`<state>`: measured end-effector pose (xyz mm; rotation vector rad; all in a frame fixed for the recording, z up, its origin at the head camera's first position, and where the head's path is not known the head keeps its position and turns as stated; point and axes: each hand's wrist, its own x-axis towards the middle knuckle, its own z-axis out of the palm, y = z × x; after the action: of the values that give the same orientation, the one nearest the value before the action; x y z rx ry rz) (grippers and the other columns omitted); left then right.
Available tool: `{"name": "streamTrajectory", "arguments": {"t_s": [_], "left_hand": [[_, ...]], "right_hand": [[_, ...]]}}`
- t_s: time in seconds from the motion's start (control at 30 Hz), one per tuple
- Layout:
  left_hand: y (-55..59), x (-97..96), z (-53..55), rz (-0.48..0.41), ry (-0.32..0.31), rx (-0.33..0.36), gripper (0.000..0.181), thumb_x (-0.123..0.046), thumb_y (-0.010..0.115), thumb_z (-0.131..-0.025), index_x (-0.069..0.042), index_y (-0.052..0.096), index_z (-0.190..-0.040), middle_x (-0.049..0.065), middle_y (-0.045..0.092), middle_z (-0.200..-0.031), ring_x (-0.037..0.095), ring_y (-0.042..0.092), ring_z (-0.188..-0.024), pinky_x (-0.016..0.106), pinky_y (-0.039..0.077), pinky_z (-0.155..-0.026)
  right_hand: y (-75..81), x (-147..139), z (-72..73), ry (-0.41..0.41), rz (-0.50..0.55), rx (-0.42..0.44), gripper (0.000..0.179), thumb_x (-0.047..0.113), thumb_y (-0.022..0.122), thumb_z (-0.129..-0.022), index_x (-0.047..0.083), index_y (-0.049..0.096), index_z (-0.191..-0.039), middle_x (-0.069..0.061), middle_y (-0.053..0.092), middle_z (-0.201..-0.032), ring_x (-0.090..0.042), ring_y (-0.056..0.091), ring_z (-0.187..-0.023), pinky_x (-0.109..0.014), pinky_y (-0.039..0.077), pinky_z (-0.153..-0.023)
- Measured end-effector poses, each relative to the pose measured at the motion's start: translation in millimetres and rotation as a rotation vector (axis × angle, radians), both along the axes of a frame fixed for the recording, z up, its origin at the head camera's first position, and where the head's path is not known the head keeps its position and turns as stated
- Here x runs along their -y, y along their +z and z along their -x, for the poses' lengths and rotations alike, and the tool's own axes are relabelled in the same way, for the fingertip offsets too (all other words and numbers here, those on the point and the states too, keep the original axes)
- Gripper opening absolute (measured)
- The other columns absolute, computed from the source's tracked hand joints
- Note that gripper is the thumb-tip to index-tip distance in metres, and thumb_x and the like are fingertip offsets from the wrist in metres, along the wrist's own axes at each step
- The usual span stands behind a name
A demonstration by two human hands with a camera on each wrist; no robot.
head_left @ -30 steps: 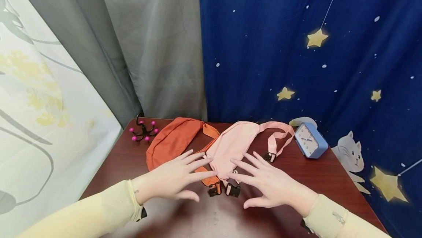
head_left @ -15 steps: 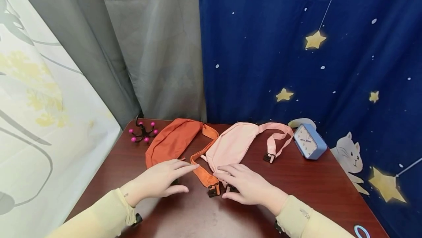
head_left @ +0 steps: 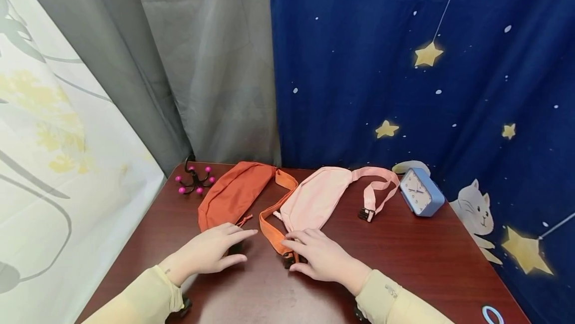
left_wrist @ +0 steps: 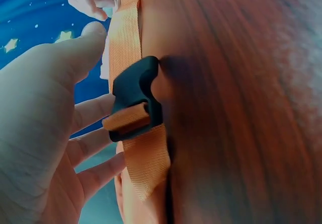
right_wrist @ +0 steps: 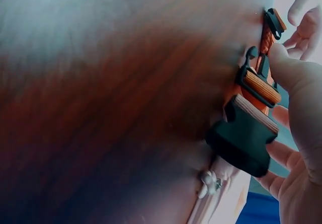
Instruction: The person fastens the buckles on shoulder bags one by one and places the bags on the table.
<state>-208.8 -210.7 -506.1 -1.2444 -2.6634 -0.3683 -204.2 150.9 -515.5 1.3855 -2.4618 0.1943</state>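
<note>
An orange-red waist bag (head_left: 238,189) lies left of a pink waist bag (head_left: 316,196) on the table. My left hand (head_left: 211,249) is low at the orange bag's near end. In the left wrist view, its straight fingers reach behind a black buckle (left_wrist: 136,100) on orange webbing; contact cannot be told. My right hand (head_left: 321,256) hovers at the pink bag's near end, by the tip of the orange strap (head_left: 271,231). In the right wrist view, a black pink-webbed buckle (right_wrist: 244,138) and an orange strap's prong buckle (right_wrist: 259,85) lie beside its extended fingers.
A black hook rack with pink knobs (head_left: 195,180) stands at the back left. At the back right is a blue alarm clock (head_left: 422,191), near the pink strap (head_left: 382,184). A light blue ring (head_left: 493,315) lies at the front right. Curtains hang behind the table.
Both hands have come down and moved left, their spread fingers drawing closer together. The right hand now covers the pink bag's near buckle. The bags stay where they were.
</note>
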Motion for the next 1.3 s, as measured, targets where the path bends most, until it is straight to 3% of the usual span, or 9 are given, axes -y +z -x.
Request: {"name": "streamTrajectory", "arguments": {"t_s": [0.27,0.53,0.73,0.97,1.3], "left_hand": [[-5.6,5.6,-1.2,-0.011,0.023,0.039,0.057,-0.041,0.082,-0.099,-0.019,0.067,-0.151,-0.007,0.076,-0.125,0.01,0.067,-0.116,0.039,0.06,-0.1],[-5.1,8.8,-3.1,-0.01,0.033,0.066,0.057,-0.04,0.085,-0.097,-0.018,0.069,-0.147,-0.01,0.075,-0.12,0.009,0.068,-0.113,0.039,0.06,-0.099],[-6.7,9.8,-3.4,-0.007,0.036,0.063,0.056,-0.04,0.085,-0.097,-0.018,0.07,-0.146,-0.01,0.076,-0.12,0.01,0.068,-0.112,0.04,0.06,-0.099],[-8.0,11.6,-3.4,-0.004,0.021,0.048,0.053,-0.039,0.086,-0.096,-0.017,0.073,-0.142,-0.009,0.076,-0.117,0.01,0.068,-0.108,0.04,0.06,-0.096],[-11.8,11.5,-2.3,-0.053,0.0,-0.009,0.029,-0.024,0.086,-0.095,-0.016,0.08,-0.122,-0.008,0.077,-0.108,0.009,0.069,-0.101,0.037,0.06,-0.092]], "right_hand": [[-10.6,8.6,0.8,-0.036,0.013,0.0,0.057,0.049,0.082,-0.098,0.025,0.068,-0.148,0.006,0.069,-0.143,-0.018,0.063,-0.128,-0.04,0.055,-0.106],[-10.1,23.3,1.9,-0.048,0.034,-0.036,0.05,0.048,0.085,-0.095,0.027,0.073,-0.139,0.009,0.071,-0.132,-0.019,0.063,-0.121,-0.039,0.053,-0.105],[-7.5,30.6,4.8,-0.059,0.038,-0.033,0.045,0.049,0.086,-0.093,0.026,0.075,-0.13,0.009,0.071,-0.125,-0.017,0.061,-0.114,-0.037,0.051,-0.103],[1.2,22.4,5.5,-0.069,-0.039,0.014,0.039,0.053,0.088,-0.086,0.029,0.081,-0.115,0.008,0.071,-0.126,-0.015,0.061,-0.112,-0.033,0.051,-0.096],[0.2,32.0,5.4,-0.037,-0.001,-0.041,0.016,0.045,0.088,-0.09,0.031,0.081,-0.095,0.007,0.068,-0.124,-0.016,0.061,-0.108,-0.033,0.052,-0.094]]}}
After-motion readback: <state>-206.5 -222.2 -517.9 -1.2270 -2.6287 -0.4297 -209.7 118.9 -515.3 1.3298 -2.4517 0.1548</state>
